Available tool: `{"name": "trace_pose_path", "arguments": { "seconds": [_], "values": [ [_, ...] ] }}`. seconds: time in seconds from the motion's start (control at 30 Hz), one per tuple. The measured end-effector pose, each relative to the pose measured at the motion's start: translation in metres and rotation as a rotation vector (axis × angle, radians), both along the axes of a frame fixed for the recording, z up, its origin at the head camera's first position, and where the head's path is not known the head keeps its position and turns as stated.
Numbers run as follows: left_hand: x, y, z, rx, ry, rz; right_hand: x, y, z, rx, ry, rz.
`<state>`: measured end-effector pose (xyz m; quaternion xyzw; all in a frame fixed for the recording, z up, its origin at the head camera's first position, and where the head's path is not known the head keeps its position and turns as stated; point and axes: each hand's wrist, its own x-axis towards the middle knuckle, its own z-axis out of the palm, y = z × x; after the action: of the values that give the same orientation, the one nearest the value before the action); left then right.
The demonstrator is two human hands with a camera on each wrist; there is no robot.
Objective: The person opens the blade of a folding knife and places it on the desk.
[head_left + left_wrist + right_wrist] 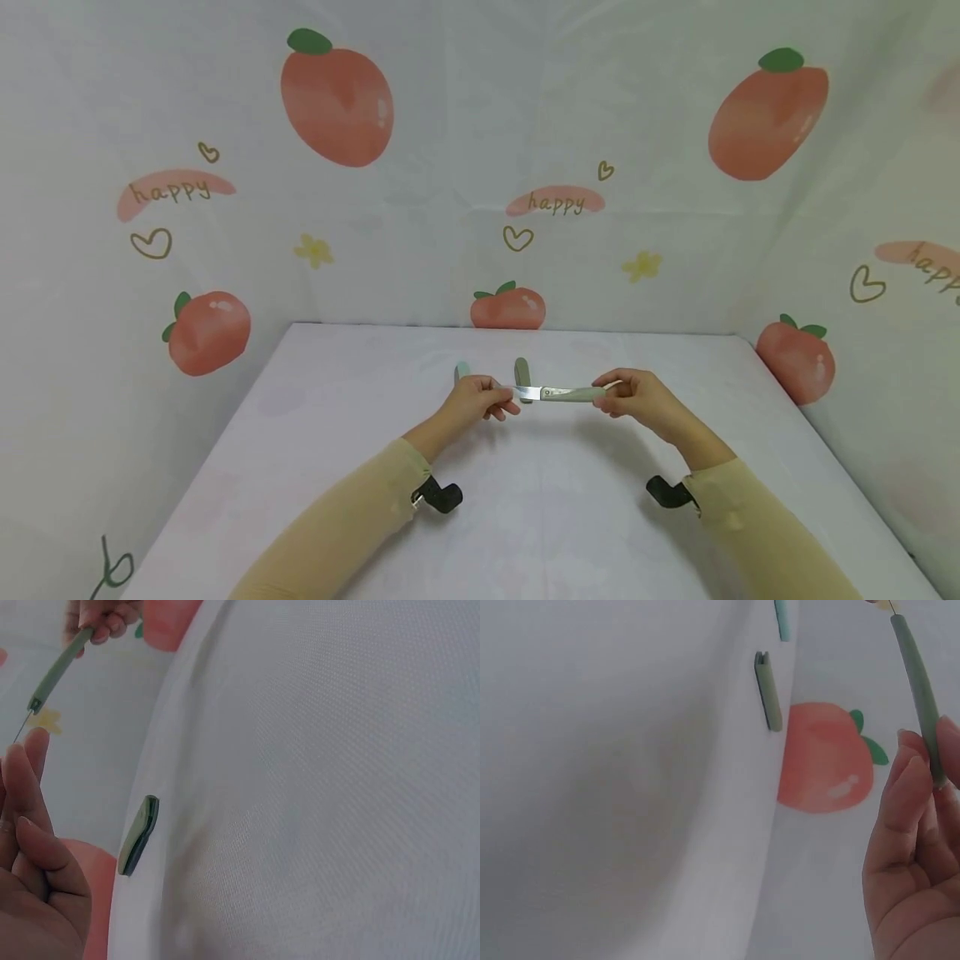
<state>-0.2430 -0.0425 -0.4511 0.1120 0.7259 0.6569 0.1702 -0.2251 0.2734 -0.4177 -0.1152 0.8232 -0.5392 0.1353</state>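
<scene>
One open knife (557,394) is held above the surface (540,525) near its far edge, right hand (632,395) pinching the handle (576,395), left hand (477,397) pinching the blade (528,392), ideally by the flats.

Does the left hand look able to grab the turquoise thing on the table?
Probably not yet: the left hand pinches the open knife by its blade. Freed, it likely could; the turquoise thing lies just beyond.

White fabric backdrop (465,108) behind, printed with red fruits (337,108), outlined hearts (152,243), yellow flowers (313,250), "happy" lettering (556,202); pale tabletop (540,533) against it; light soft.
</scene>
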Motion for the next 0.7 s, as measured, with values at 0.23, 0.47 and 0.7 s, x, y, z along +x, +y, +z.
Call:
{"name": "trace_pose_path", "arguments": {
  "seconds": [0.23, 0.47, 0.7],
  "values": [
    [-0.0002, -0.003, -0.0018, -0.051, 0.0, -0.031, 0.0016, 0.0049, -0.0009, 0.077, 0.032, 0.002],
    [-0.0017, -0.004, -0.0055, -0.113, 0.002, -0.047, 0.0034, 0.0069, 0.0002, 0.026, -0.006, 0.036],
    [-0.0009, -0.0048, -0.0071, -0.144, 0.029, -0.068, 0.0045, 0.0089, -0.0005, -0.029, -0.043, 0.054]
  ]
}}
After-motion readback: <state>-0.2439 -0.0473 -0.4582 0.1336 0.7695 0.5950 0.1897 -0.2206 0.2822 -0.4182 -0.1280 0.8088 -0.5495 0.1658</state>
